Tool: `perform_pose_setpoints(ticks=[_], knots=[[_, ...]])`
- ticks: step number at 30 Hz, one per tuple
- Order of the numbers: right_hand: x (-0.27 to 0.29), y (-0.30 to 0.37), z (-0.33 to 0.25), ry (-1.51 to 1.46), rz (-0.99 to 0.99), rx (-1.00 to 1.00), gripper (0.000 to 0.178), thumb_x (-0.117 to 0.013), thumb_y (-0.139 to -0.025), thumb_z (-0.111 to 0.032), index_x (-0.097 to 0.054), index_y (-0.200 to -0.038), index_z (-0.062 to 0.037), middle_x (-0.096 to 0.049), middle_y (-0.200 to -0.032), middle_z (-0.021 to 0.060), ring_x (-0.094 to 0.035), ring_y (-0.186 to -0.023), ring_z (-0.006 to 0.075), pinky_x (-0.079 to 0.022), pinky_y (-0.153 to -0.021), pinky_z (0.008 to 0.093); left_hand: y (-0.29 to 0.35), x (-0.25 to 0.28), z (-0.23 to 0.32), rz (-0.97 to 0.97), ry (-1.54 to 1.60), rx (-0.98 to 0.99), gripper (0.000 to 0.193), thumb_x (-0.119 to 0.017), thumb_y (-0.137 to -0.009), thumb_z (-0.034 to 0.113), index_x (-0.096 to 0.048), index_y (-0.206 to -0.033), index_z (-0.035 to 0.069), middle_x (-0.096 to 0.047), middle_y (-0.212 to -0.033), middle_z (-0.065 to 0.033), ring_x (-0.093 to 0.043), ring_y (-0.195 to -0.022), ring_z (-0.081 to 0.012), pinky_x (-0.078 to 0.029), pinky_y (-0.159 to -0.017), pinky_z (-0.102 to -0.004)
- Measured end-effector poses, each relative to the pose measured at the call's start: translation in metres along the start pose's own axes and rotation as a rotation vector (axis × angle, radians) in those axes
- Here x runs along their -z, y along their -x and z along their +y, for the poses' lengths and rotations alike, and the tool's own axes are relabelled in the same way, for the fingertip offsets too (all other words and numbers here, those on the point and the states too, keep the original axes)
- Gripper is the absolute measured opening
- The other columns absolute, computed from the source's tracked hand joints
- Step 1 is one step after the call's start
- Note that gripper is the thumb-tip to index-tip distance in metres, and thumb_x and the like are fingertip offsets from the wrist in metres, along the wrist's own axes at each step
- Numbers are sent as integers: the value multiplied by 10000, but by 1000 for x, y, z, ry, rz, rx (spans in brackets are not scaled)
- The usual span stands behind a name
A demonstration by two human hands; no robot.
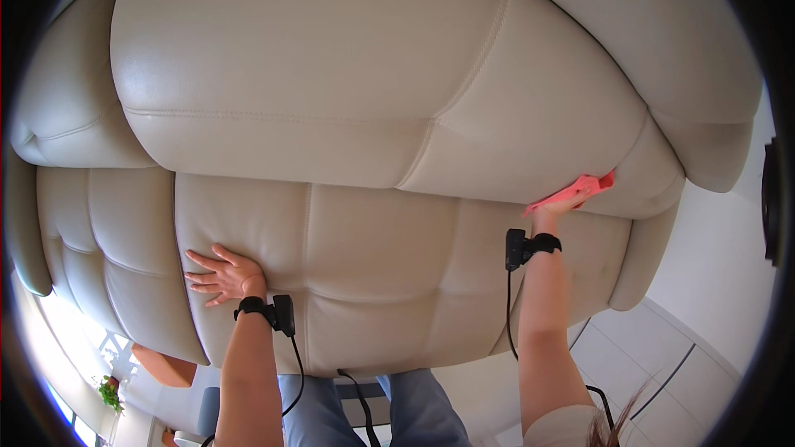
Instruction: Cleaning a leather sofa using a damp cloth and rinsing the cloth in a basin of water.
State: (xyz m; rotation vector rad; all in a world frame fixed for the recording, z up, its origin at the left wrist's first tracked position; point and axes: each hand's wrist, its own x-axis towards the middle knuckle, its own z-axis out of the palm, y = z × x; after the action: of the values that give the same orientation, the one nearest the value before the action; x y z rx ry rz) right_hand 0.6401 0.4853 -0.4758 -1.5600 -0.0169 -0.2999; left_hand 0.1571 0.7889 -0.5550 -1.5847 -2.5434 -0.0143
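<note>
Upholstery in smooth beige fills most of my view: a wide sofa seat (381, 240) with stitched seams, and above it a plump backrest (306, 49). Beyond the right end are a white wall (704, 256) and pale floor tiles (613, 356); bright light comes in at lower left, near a green plant (109, 395) and an orange-brown block-shaped thing (166, 366). My left hand (228, 275) is flat on the seat, fingers spread, holding nothing. My right hand (566, 202) grips a pink cloth (595, 185) against the backrest's lower edge, just above the seat; the cloth hides some of my fingers. Black wrist straps carry small boxes with trailing cables, and my right forearm covers part of the seat.
</note>
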Motion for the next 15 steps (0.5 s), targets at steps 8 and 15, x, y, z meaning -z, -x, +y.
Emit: perform_pose_setpoints(ticks=[8, 15], knots=[[-36, 61, -17, -252, 137, -599, 613, -390, -893, -602, -387, -1328, -170, -419, -1328, -21, -419, -1165, 163, -348, -1000, 340, -2, 4, 0, -17, -2, -2, 659, -167, -917, 647, -45, -1488, 341, -80, -1536, -166, -92, -1405, -395, -81, -1032, -685], [-107, 159, -58, -289, 18, -692, 659, -375, -874, -658, -393, -1325, -178, -382, -1386, -52, -374, -1235, 156, -334, -1026, 328, -3, 6, 0, -29, 11, 4, 668, -170, -914, 652, -40, -1489, 339, -61, -1538, -164, -87, -1404, -399, -75, -1030, -688]])
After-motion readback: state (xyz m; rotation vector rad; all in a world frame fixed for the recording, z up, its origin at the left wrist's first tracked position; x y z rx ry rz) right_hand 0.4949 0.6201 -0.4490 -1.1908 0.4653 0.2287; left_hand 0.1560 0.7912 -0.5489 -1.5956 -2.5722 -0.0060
